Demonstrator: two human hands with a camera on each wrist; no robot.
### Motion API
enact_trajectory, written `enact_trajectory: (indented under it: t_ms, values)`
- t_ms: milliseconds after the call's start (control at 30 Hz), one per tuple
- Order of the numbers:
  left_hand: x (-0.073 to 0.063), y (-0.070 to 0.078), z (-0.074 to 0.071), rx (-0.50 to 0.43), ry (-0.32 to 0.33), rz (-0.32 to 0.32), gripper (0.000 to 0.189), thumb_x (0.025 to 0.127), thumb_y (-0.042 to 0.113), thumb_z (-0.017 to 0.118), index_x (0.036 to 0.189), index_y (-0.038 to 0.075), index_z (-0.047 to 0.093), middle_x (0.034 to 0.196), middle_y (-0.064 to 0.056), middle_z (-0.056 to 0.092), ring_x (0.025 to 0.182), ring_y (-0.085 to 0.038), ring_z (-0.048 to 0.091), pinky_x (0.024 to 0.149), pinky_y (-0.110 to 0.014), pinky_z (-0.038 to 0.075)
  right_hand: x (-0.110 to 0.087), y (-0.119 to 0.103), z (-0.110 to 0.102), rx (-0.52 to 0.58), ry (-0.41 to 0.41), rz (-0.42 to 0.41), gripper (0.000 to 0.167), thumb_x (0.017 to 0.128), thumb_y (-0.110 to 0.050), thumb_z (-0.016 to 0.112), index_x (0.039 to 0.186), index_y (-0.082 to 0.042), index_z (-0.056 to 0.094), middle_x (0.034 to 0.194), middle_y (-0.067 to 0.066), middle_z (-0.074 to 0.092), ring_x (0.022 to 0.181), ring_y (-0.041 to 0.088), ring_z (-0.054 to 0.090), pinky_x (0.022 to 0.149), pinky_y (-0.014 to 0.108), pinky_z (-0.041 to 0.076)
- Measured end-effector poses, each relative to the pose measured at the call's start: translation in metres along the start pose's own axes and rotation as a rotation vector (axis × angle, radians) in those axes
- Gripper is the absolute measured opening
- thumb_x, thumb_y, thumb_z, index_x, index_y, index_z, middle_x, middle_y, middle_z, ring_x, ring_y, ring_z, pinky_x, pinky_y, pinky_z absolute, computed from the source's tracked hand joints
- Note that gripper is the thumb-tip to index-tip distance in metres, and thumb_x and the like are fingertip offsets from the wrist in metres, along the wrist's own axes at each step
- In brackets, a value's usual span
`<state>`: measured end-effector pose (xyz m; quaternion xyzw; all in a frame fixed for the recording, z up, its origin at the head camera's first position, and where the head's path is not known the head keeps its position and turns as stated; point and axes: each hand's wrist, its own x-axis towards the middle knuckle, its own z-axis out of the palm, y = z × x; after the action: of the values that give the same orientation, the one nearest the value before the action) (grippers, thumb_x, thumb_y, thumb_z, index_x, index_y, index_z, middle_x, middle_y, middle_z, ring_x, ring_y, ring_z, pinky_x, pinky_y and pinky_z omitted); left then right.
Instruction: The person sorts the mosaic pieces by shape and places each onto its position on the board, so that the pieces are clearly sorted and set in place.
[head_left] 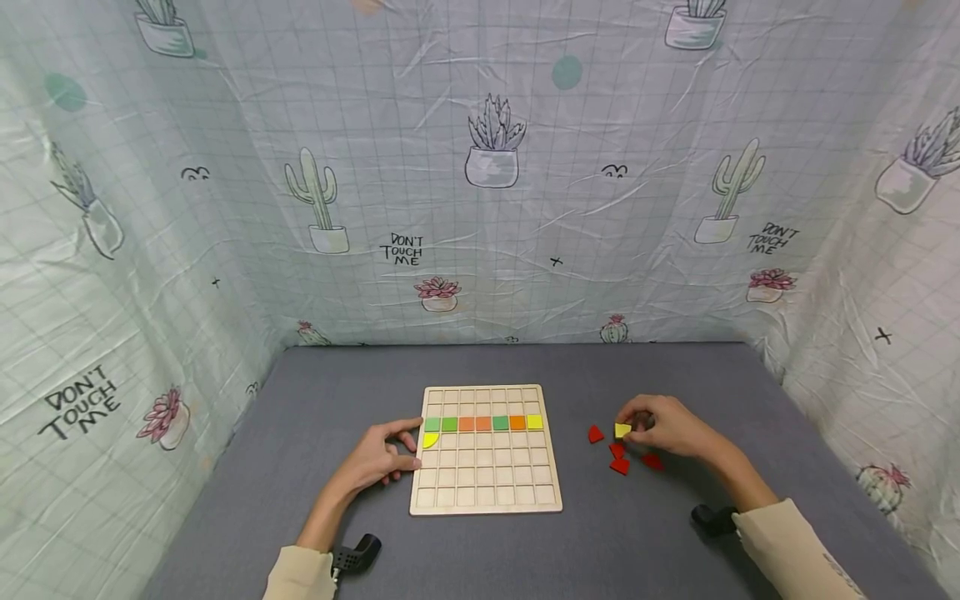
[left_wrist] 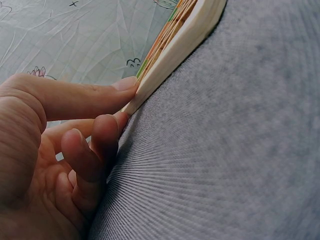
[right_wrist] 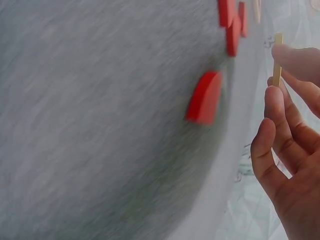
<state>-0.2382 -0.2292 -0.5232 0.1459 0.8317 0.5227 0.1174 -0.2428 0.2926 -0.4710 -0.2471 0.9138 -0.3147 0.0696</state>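
A wooden grid board (head_left: 486, 477) lies flat on the grey table. One of its rows holds several square tiles in green, orange and yellow, and a yellow rounded-edge tile (head_left: 431, 439) sits just below that row's left end. My left hand (head_left: 373, 457) touches the board's left edge with thumb and index finger spread apart; its other fingers hang loosely bent. Off the board's right side, my right hand (head_left: 663, 427) pinches a yellow square tile (head_left: 622, 431) between thumb and fingers. The right wrist view shows this tile (right_wrist: 278, 60) edge-on, above the table surface.
Several red tiles with a curved side lie around the right hand, among them one red tile (head_left: 596, 433) nearest the board and another red tile (right_wrist: 205, 98) under the hand. A patterned curtain (head_left: 555, 208) encloses the table (head_left: 360, 367) at the back and sides.
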Motion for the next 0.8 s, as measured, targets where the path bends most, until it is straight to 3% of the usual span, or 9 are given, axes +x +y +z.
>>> enact_trajectory:
  t_ms: [400,800]
  values:
    - [-0.001,-0.001,0.002,-0.027,0.001,-0.014,0.074,0.082,0.010,0.085,0.149,0.006,0.055,0.100,-0.017,0.064,0.051,-0.012,0.055,0.042,-0.029,0.046,0.024,-0.027,0.009,-0.022,0.017,-0.106,0.018,0.089,-0.008,0.079,0.107,-0.012,0.076,0.099,0.003,0.071,0.077,0.001,0.061,0.066,0.024,0.054]
    - [0.001,-0.003,0.002,-0.026,0.001,-0.007,0.073,0.082,0.009,0.084,0.149,0.005,0.055,0.100,-0.016,0.064,0.050,-0.012,0.055,0.041,-0.029,0.046,0.048,-0.050,0.019,-0.019,-0.015,-0.137,0.019,0.090,-0.013,0.080,0.109,-0.011,0.077,0.104,0.004,0.071,0.079,0.003,0.063,0.070,0.024,0.056]
